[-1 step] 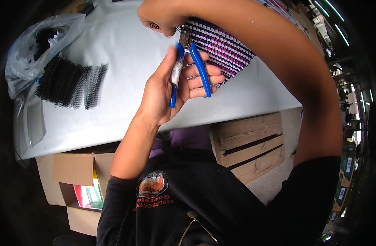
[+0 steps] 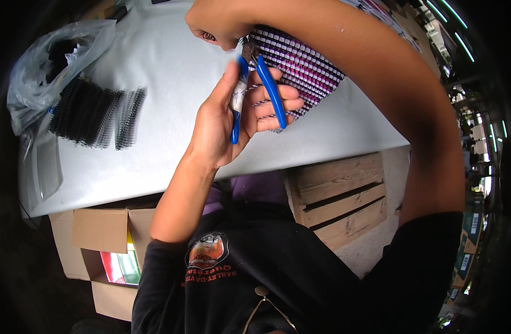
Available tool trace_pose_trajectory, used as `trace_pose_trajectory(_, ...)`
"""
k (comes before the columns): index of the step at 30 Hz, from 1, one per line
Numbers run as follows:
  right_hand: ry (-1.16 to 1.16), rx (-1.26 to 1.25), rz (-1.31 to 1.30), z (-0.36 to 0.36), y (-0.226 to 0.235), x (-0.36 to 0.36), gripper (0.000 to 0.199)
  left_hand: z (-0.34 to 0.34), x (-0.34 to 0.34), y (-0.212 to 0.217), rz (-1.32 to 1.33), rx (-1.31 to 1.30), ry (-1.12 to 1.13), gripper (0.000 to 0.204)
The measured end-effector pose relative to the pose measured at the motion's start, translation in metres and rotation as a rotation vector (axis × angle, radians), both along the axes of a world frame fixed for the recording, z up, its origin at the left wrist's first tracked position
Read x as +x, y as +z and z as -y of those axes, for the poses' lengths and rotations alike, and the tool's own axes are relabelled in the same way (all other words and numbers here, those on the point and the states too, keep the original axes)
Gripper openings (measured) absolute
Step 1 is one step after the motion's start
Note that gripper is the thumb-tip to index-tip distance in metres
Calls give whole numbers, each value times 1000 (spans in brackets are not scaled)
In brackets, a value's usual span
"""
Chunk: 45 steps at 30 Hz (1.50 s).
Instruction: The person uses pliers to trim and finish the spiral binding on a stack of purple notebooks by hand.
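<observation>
My left hand (image 2: 213, 119) comes up from the lower left, palm up, and holds a pair of cutting pliers (image 2: 272, 92) with blue handles. The handles stand apart, one by the thumb and one across the fingers; pale wrapping covers part of one. At the top, my right hand (image 2: 219, 22) is closed, its arm arching in from the right. A dark wire coil (image 2: 209, 37) shows in its curled fingers, right by the pliers' jaws. Beneath the pliers and right forearm lies a stack with rows of white and black squares and purple-pink colour (image 2: 300, 69). The forearm hides part of it.
Several black wire coils (image 2: 88, 114) lie side by side on the pale table (image 2: 138, 167) at left, next to a clear plastic bag (image 2: 27, 83). Below the table edge are an open cardboard box (image 2: 99, 231) with colourful contents and a wooden crate (image 2: 344, 192).
The pliers and my left fingers have shifted very slightly up and to the left. My right hand has barely moved.
</observation>
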State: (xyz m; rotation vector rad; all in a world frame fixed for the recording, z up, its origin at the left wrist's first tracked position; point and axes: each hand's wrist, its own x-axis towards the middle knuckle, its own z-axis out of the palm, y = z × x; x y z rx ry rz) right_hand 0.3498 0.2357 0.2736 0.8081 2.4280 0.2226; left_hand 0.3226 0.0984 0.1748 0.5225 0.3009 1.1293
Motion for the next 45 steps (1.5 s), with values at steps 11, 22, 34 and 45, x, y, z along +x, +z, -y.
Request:
trace_pose_trajectory(11, 69, 233, -30, 12, 9, 3, 30, 3, 3, 9, -36, 24, -8, 60)
trace_pose_trajectory(22, 78, 182, -46, -1, 1, 0, 26, -2, -1, 2, 9, 64, -37, 61)
trace_pose_trajectory(34, -131, 32, -297, 2, 13, 6, 20, -8, -6, 2, 96, 200, -168, 62)
trace_pose_trajectory(45, -280, -103, -513, 4, 10, 3, 18, 2, -5, 6, 99, 172, -99, 57)
